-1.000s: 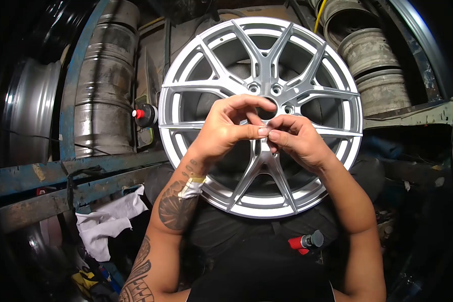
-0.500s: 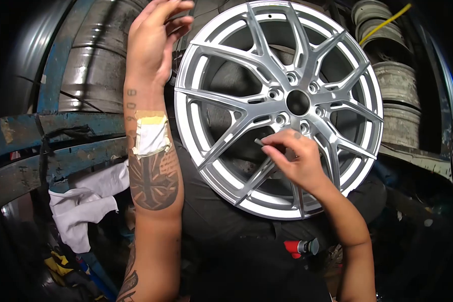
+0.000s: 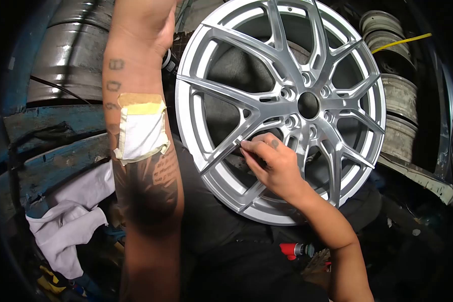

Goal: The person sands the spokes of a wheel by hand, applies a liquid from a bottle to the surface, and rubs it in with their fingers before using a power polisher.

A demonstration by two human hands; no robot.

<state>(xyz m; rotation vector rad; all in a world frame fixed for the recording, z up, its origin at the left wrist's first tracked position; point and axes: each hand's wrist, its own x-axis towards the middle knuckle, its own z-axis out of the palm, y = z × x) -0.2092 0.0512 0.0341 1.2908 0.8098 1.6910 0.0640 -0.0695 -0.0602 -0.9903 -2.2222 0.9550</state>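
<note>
A silver multi-spoke alloy wheel (image 3: 267,106) lies tilted across the dark-clothed lap. My right hand (image 3: 274,163) is over its lower-left part, thumb and fingertips pinched on a small grey piece (image 3: 238,141). That piece meets a spoke; its exact kind is too small to make out. At the top edge is my left hand (image 3: 148,22), raised left of the wheel, its fingers cut off by the frame. On the left forearm a white pad (image 3: 143,132) is held with yellowish tape.
Stacked bare rims (image 3: 397,100) stand at the right, with a yellow strip (image 3: 402,42) beside them. Large metal rims (image 3: 70,55) fill the left, above a worn blue rack beam (image 3: 60,126). A white cloth (image 3: 65,226) hangs there. A red tool (image 3: 289,250) sits below the wheel.
My right hand has moved left with the small grey piece, bringing it to the spoke. My left hand has shifted up, its fingers leaving the frame. The whole view has shifted slightly.
</note>
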